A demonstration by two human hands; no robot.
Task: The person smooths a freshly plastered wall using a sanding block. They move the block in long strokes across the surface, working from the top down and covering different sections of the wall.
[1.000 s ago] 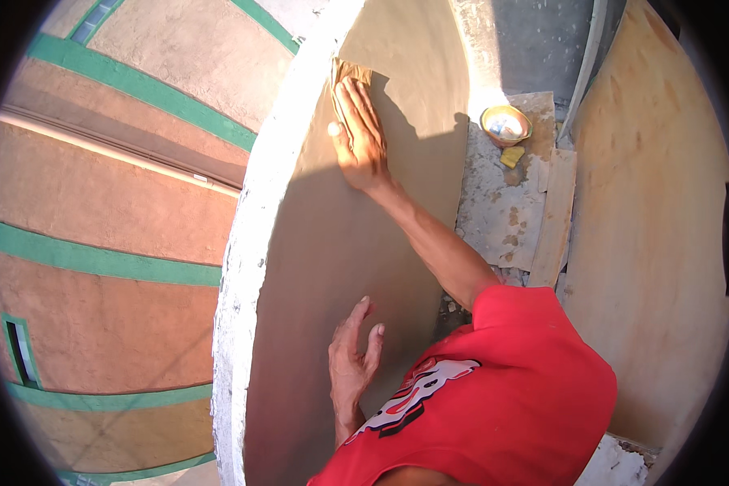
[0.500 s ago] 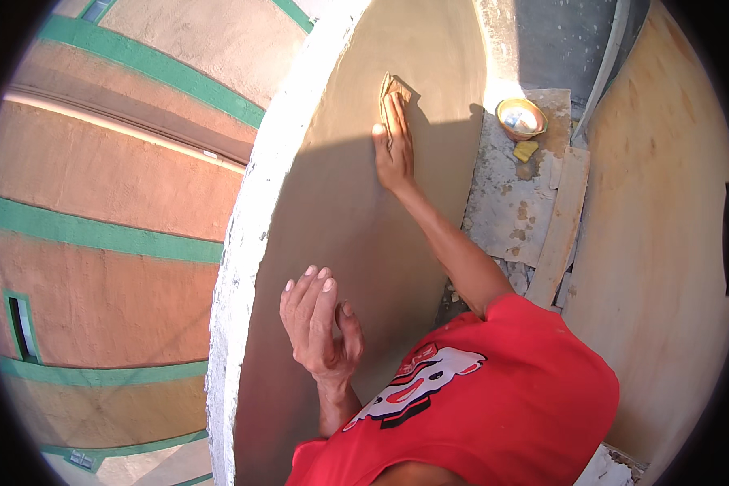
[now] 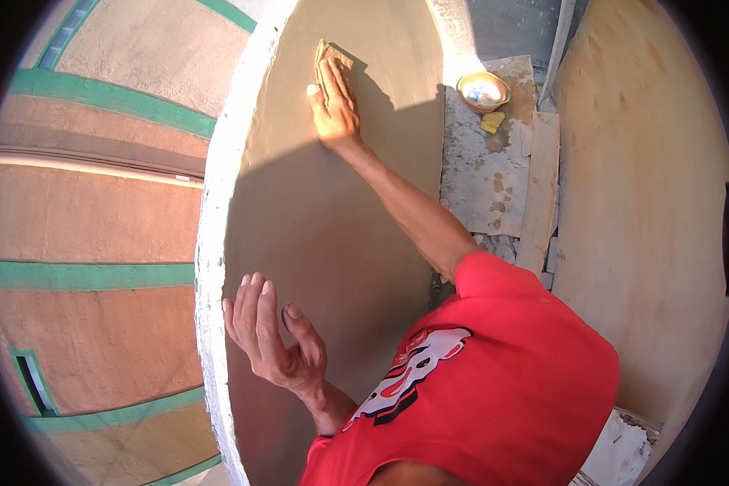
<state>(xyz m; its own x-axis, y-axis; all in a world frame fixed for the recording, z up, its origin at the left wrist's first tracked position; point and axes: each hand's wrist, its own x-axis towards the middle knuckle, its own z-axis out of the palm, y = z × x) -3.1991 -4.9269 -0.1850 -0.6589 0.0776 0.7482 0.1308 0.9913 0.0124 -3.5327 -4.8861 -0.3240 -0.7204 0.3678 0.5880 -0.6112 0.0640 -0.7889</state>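
Note:
My right hand (image 3: pixel 338 112) is stretched far out and presses a tan pad (image 3: pixel 330 58) flat against the smooth grey-brown plastered wall (image 3: pixel 324 219). The pad could be a sponge or a folded cloth; the fingers cover most of it. It sits in the sunlit upper part of the wall, near the rough white wall edge (image 3: pixel 219 186). Closer to me, my left hand (image 3: pixel 275 336) is raised in front of the shaded plaster, fingers extended and thumb apart, with nothing in it. Whether it touches the wall, I cannot tell.
On the ledge at right stand a bowl (image 3: pixel 483 92) with whitish contents and a yellow sponge (image 3: pixel 492 122). A wooden plank (image 3: pixel 538 194) lies beside a large plywood panel (image 3: pixel 640 211). Beyond the wall edge, at left, rises an orange building with green bands (image 3: pixel 89 275).
The view has shifted, so the wall and bowl appear further left. My right hand still presses the pad to the wall. My left hand's thumb has spread further from its fingers.

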